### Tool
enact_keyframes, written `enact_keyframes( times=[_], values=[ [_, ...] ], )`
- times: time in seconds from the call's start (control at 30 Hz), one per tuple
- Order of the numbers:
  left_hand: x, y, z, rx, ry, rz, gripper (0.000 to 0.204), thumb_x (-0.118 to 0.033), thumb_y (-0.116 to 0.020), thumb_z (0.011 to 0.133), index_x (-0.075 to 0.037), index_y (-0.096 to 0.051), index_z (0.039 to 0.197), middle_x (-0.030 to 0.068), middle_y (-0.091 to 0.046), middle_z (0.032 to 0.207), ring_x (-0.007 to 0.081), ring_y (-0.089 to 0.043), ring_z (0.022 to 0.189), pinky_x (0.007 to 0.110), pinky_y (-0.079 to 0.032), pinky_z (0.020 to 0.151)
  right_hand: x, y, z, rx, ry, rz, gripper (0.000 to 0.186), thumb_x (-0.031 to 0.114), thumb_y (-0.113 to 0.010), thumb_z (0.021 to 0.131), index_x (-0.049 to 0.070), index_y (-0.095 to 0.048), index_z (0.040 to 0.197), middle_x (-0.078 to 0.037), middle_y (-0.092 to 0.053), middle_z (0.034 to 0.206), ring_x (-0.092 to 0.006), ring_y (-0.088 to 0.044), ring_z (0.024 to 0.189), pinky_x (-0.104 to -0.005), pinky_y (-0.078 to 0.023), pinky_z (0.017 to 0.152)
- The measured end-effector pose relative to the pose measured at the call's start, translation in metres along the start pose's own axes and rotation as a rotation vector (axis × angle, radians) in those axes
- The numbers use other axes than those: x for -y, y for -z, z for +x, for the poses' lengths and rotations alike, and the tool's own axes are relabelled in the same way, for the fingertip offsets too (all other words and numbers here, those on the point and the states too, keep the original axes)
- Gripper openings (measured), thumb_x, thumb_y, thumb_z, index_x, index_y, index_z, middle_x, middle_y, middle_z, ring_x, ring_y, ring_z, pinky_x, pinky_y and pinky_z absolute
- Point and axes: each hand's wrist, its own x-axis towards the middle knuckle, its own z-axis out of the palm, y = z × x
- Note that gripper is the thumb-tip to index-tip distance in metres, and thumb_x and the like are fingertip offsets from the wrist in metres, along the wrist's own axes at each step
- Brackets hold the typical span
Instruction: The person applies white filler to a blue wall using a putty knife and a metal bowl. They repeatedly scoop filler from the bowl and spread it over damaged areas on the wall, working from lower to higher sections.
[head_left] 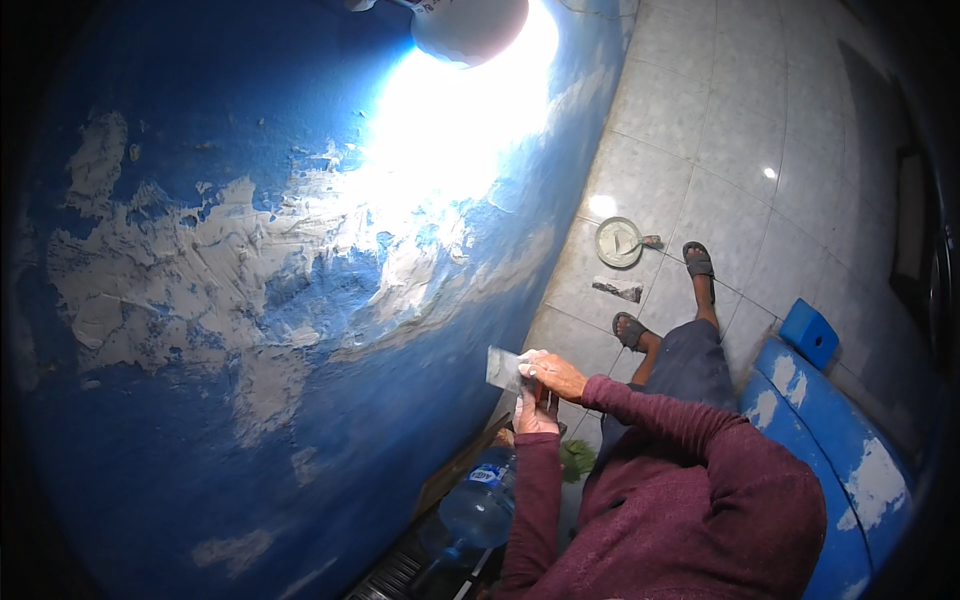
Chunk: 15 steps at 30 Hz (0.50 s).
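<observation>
A flat grey scraper blade [504, 370] stands out from my two hands, close to the blue wall [400, 420]. My right hand [557, 374] is closed at the blade's near end. My left hand [537, 412], below it, is closed against the same piece. The handle, if there is one, is hidden by the fingers. Some whitish material is on the fingers. Rough white filler patches [170, 280] spread across the wall to the left.
A lamp [470, 30] glares on the wall above. On the tiled floor [660, 150] are a round container [618, 243] of pale material and a dark strip-like object [617, 291]. A large water bottle [478, 515] stands low by the wall. Blue seating [820, 420] is at right.
</observation>
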Motion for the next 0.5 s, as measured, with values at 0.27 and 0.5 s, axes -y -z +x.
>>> enact_keyframes(
  times=[0.27, 0.5],
  values=[
    [0.015, 0.081, 0.003, -0.064, -0.117, 0.186, 0.039, -0.018, -0.063, 0.089, -0.005, -0.049, 0.123, 0.0079, -0.058, 0.117, 0.0209, -0.057, 0.104, 0.042, -0.043, 0.092, 0.063, 0.07, 0.141, -0.792, 0.368, -0.041, 0.07, 0.041, -0.033, 0.095, -0.002, -0.01, 0.146, -0.03, -0.021, 0.146, -0.0387, -0.022, 0.137, -0.0401, -0.019, 0.112],
    [0.025, 0.084, -0.007, -0.025, -0.055, 0.249, 0.04, -0.027, -0.065, 0.088, -0.006, -0.049, 0.117, 0.0096, -0.063, 0.104, 0.021, -0.063, 0.087, 0.032, -0.05, 0.075, -0.004, 0.074, 0.142, -0.919, 0.261, 0.201, 0.024, 0.022, -0.063, 0.084, 0.0, -0.066, 0.093, -0.013, -0.058, 0.106, -0.0215, -0.06, 0.083, -0.0317, -0.048, 0.077]
  ],
)
